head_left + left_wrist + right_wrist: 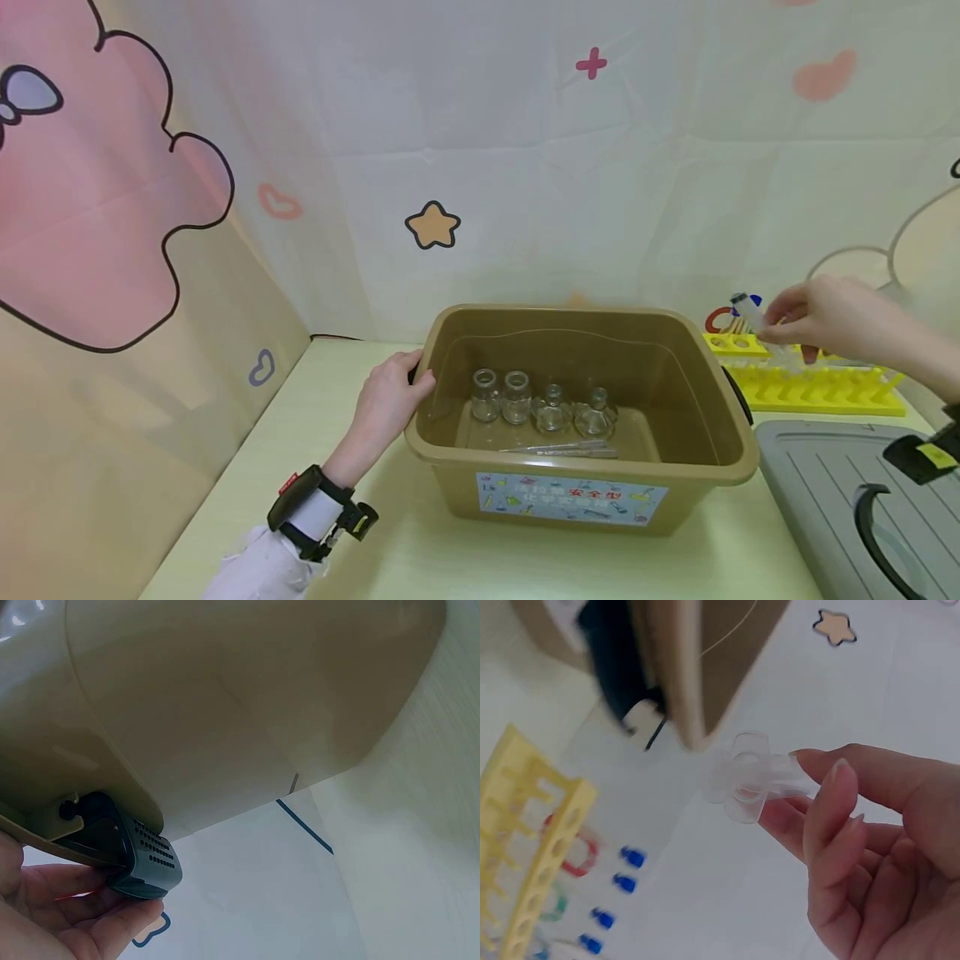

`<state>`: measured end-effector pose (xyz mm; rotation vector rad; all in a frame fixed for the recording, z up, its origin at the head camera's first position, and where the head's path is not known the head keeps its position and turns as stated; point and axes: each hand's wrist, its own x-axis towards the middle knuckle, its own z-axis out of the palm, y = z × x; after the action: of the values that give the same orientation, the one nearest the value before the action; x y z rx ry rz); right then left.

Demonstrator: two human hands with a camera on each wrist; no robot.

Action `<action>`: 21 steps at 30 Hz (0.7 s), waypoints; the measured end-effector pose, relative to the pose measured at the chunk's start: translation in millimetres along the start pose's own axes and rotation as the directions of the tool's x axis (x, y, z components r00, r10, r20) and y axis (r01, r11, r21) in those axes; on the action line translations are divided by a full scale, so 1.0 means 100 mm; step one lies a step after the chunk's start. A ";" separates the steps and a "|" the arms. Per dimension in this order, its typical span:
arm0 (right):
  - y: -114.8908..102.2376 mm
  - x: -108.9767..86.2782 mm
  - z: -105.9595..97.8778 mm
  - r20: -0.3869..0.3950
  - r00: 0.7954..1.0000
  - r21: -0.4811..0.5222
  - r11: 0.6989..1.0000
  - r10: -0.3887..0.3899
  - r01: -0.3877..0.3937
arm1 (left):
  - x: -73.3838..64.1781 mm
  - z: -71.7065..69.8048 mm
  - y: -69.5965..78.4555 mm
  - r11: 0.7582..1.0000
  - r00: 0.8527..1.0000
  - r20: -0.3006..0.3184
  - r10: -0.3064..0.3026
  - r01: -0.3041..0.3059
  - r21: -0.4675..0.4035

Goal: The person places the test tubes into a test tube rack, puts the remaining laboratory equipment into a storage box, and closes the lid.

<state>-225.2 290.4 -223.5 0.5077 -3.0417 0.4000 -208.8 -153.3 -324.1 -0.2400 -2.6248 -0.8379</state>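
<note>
A tan plastic bin [581,493] stands on the table with a printed label on its front. My left hand [386,400] grips its left rim, the fingers curled under by the black handle [146,855]. Up to the right of the bin, above the yellow test tube rack [817,392], my right hand [840,315] pinches a clear plastic syringe [746,780] between thumb and fingers. Its winged flange points away from the palm in the right wrist view. Inside the bin are two clear glass jars [516,398], two small glass flasks [553,410] and thin clear droppers [562,450].
A grey ridged lid [806,483] with a black handle lies at the right front of the table. Several small blue pieces [625,883] and a red ring [585,855] are by the rack. A patterned cloth [487,167] hangs behind the table.
</note>
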 end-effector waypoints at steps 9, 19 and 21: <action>-0.75 0.31 0.04 0.053 0.970 -0.020 0.971 -0.236 0.237 | 0.00 0.02 0.00 1.000 1.000 0.000 -0.003 0.003 -0.010; -1.27 0.68 0.33 0.205 0.918 -0.023 0.936 -0.339 0.351 | -0.01 0.01 0.00 1.000 1.000 -0.002 -0.009 0.009 -0.018; -1.33 0.74 0.41 0.230 0.901 -0.035 0.922 -0.368 0.386 | 0.00 0.01 0.00 1.000 1.000 -0.010 0.004 -0.004 -0.015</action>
<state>-251.3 134.8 -224.8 1.1831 -3.0342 0.2134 -208.8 -153.1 -324.9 -0.2443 -2.6086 -0.8559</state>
